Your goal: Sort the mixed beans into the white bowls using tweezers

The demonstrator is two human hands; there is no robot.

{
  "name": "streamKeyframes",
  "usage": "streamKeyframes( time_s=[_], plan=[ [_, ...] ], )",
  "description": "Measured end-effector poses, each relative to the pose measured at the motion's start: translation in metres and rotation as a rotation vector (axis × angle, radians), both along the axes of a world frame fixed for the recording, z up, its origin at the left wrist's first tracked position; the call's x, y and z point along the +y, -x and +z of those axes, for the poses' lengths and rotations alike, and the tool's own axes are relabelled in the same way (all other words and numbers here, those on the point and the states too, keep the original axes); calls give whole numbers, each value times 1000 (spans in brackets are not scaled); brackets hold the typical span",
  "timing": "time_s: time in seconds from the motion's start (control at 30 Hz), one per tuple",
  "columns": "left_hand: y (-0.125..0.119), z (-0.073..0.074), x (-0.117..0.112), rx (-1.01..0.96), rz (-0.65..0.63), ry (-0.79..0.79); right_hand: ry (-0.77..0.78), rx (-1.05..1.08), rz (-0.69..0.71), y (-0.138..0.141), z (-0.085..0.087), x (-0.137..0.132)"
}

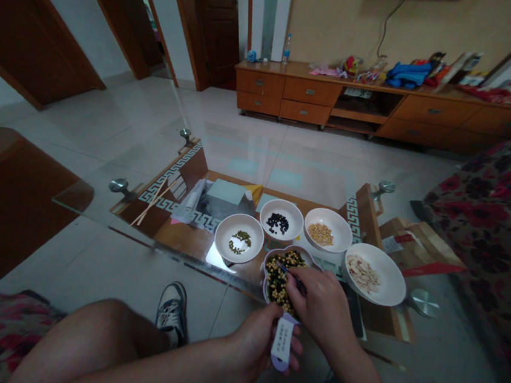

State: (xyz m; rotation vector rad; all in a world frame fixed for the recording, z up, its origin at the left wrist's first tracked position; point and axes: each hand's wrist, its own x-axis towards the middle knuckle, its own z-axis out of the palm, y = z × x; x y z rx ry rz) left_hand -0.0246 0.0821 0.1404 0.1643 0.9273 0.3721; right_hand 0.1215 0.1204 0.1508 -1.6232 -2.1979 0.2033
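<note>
My left hand [254, 345] is closed around the labelled handle of a purple flower-shaped dish [266, 285], held at the near table edge. Mixed yellow, black and green beans [278, 286] fill it. In my right hand [323, 302] is a thin dark pair of tweezers [282, 269], its tip down among the beans. Around the dish's far side stand white bowls: one with green beans [244, 237], one with black beans [278, 222] and one with yellow soybeans [321, 234]. A fourth, at the right, holds pale flat seeds [364, 273].
The bowls stand on a glass-topped table [99, 199] with metal corner supports. Wooden chopsticks [151, 205] lie at the left, and papers [222, 203] are under the glass. A brown paper bag [423, 246] is at the right, beside a floral-covered seat [503, 181]. A wooden cabinet [311, 94] lines the wall.
</note>
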Motion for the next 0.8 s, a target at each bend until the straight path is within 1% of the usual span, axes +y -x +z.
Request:
streamKeyframes(
  time_s=[0.13,0.23,0.37,0.5,0.63,0.8],
  plan=[
    [-1,2,0,6,4,4,-111,89,15,6,4,1],
    [-1,5,0,20,15,-3,-180,163,19,15,10,3],
    [-2,6,-1,25,29,-34,-189,228,22,31,13,6],
    [-3,2,-2,12,35,-69,-167,234,33,41,9,8],
    [-2,0,-1,-1,32,-64,-211,238,53,41,5,11],
    [0,3,-1,4,13,-46,-249,237,61,30,5,11]
  ],
)
